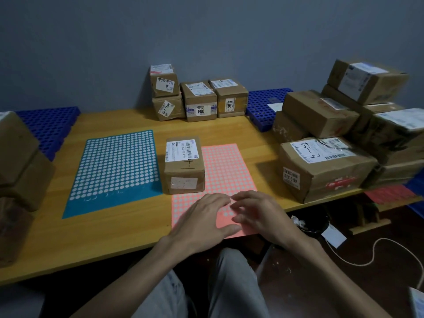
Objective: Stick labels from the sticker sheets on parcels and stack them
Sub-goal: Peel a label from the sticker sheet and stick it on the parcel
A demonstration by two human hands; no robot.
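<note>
Head camera looks down on a yellow-brown wooden table [114, 237]. A pink rectangular sticker sheet covered in small pale round labels [226, 171] lies at the table's near edge, towards the right corner, its near corner reaching the edge. Both hands rest on the near end of this sheet. The left hand [206, 219] lies flat with relaxed, nearly straight fingers and its thumb pressing the sheet down, gripping nothing. The right hand [259, 212] has its fingers bent, with the tips meeting those of the left hand; it is blurred, and I cannot tell whether it pinches a label.

A small brown cardboard parcel with a white barcode label on top [183, 166] stands on the far left corner of the pink sheet. Just left of it lies a teal sticker sheet with rows of white round labels [114, 166].

Four small brown parcels [199, 99] stand against the wall at the table's far edge, two of them stacked. A pile of larger brown boxes [325, 166] fills the right end, and stacked brown boxes [18, 161] stand at the left edge. A blue perforated plastic panel [50, 125] lies at the far left corner.
</note>
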